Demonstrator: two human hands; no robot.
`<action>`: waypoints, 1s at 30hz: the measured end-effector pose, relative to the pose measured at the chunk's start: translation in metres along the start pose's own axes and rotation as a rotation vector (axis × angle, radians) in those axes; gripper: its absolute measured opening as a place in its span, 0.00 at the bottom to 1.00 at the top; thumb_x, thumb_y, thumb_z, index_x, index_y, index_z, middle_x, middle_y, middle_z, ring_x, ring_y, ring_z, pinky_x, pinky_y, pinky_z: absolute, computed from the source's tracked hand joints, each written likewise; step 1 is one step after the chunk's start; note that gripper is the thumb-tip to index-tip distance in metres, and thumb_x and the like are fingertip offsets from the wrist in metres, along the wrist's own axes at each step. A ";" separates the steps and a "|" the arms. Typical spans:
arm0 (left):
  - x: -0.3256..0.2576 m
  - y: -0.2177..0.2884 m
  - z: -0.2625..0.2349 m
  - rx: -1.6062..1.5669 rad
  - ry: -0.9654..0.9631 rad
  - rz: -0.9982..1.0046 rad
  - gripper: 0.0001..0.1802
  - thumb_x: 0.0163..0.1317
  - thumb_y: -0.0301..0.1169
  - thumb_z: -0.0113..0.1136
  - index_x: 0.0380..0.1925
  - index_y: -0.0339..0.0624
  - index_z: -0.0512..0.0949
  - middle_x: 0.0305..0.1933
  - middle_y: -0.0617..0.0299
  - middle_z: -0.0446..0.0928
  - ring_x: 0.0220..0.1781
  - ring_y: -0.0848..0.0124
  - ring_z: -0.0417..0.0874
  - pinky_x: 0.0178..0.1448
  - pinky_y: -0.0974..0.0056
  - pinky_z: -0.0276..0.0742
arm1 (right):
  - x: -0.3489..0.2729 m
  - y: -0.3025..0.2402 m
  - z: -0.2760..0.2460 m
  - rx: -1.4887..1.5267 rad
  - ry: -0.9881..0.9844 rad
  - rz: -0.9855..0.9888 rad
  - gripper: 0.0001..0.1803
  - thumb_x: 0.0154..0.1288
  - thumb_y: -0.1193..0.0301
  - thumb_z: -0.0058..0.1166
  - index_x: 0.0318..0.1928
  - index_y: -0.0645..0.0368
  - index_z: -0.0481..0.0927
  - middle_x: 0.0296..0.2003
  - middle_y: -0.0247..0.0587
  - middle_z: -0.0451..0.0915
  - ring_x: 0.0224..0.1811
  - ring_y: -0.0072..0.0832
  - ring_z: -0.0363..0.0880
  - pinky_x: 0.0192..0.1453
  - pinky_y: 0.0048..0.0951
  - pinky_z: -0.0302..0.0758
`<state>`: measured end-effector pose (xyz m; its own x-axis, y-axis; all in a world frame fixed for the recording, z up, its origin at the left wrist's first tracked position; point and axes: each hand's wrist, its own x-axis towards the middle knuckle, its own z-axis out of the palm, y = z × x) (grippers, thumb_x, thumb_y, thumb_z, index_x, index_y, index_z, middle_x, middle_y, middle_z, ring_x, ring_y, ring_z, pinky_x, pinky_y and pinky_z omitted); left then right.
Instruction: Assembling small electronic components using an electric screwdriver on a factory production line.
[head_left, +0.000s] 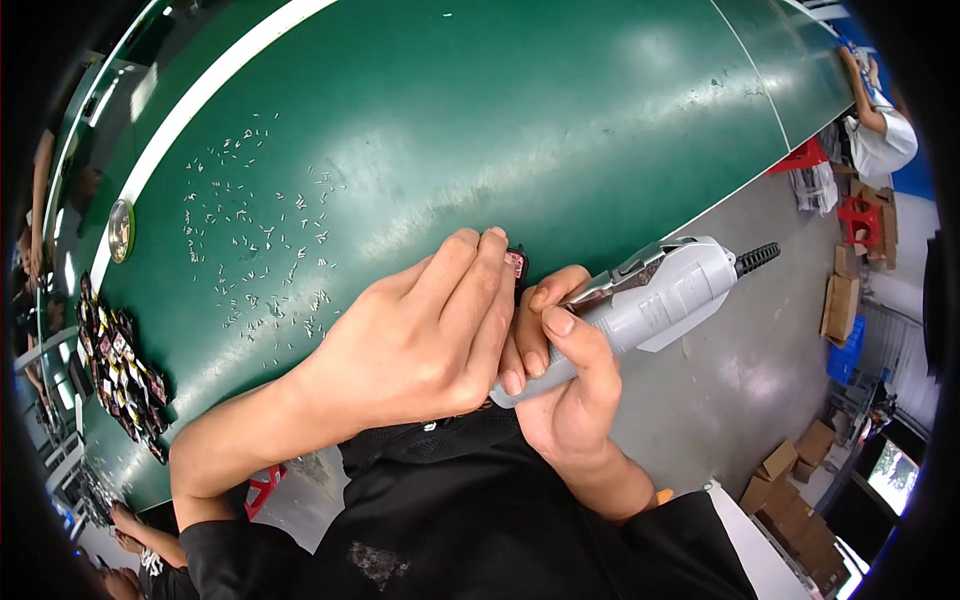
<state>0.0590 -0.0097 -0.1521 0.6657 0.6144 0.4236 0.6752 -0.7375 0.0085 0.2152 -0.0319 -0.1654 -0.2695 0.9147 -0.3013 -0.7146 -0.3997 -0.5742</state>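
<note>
My right hand is wrapped around a grey electric screwdriver, its metal lever on top and black cord sleeve pointing to the right. Its front end lies low, close to my left hand, and the tip is hidden. My left hand is closed, fingers pressed together, around a small black part with a pinkish-red face; only its end shows past the fingertips. Both hands meet over the near edge of the green table. Many tiny screws lie scattered on the table to the left.
A pile of small black parts lies at the table's left, near a round dish. A white strip runs along the far left. Other people sit at far right and lower left. Cardboard boxes and red stools stand on the right.
</note>
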 end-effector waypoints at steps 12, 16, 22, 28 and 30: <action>-0.003 0.005 0.002 -0.006 0.029 -0.020 0.21 0.32 0.25 0.56 0.29 0.20 0.79 0.38 0.38 0.78 0.40 0.55 0.80 0.40 0.63 0.82 | 0.003 -0.002 -0.002 0.047 0.028 0.031 0.06 0.64 0.74 0.46 0.39 0.65 0.69 0.18 0.37 0.64 0.17 0.25 0.65 0.22 0.29 0.69; -0.005 0.006 0.001 -0.076 -0.043 -0.062 0.23 0.33 0.21 0.59 0.35 0.19 0.76 0.43 0.39 0.77 0.41 0.53 0.82 0.34 0.62 0.82 | 0.008 -0.010 -0.007 0.050 0.003 0.051 0.07 0.64 0.74 0.44 0.40 0.66 0.68 0.16 0.36 0.64 0.14 0.25 0.64 0.21 0.27 0.67; -0.009 0.007 -0.002 -0.110 -0.098 -0.057 0.25 0.36 0.21 0.58 0.40 0.17 0.75 0.48 0.37 0.76 0.46 0.50 0.80 0.40 0.61 0.82 | 0.028 -0.077 -0.005 -0.181 -0.483 -0.124 0.10 0.70 0.64 0.39 0.40 0.58 0.65 0.15 0.30 0.63 0.13 0.20 0.62 0.24 0.27 0.68; -0.011 0.011 -0.002 -0.105 -0.140 -0.080 0.27 0.33 0.19 0.56 0.40 0.16 0.76 0.49 0.36 0.75 0.48 0.49 0.80 0.43 0.59 0.83 | 0.052 -0.097 0.007 -0.382 -0.582 -0.282 0.11 0.70 0.63 0.39 0.41 0.57 0.67 0.16 0.29 0.64 0.13 0.19 0.63 0.26 0.26 0.67; -0.014 0.010 0.001 -0.113 -0.097 -0.085 0.25 0.33 0.19 0.57 0.38 0.16 0.76 0.47 0.36 0.76 0.47 0.49 0.80 0.44 0.59 0.83 | 0.063 -0.092 0.003 -0.407 -0.606 -0.305 0.11 0.69 0.63 0.39 0.41 0.58 0.68 0.16 0.28 0.64 0.13 0.19 0.63 0.26 0.25 0.67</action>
<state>0.0573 -0.0251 -0.1590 0.6392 0.6958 0.3276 0.6940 -0.7054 0.1442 0.2620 0.0631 -0.1288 -0.4882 0.8143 0.3140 -0.5529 -0.0103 -0.8332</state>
